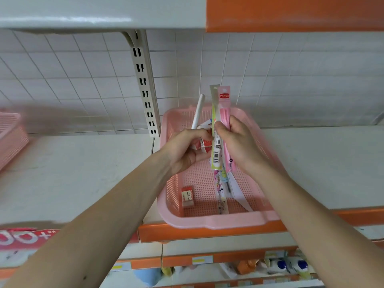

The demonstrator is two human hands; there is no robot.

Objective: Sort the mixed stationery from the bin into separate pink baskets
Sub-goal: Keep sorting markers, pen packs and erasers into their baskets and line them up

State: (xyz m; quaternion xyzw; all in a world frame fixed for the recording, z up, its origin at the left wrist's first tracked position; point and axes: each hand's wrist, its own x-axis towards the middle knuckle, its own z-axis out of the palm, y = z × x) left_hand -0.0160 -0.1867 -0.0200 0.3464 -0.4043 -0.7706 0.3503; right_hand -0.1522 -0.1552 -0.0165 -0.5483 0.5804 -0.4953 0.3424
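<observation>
Two hands: I see both above the pink basket [218, 222].
Left hand [185, 152]: fingers grip white pen [198, 111], red boxes [204, 145].
Right hand [239, 146]: fingers pinch green packet [215, 113], pink packet [225, 109].
Basket: on shelf [83, 173], eraser [188, 196] inside.

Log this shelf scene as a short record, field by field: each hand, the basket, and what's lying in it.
left hand: grips a white pen and red-and-white boxes
right hand: pinches a green packet and a pink packet, upright
pink basket: on the shelf, under both hands
inside: one eraser, loose pens
second basket: far left, blurred
</observation>
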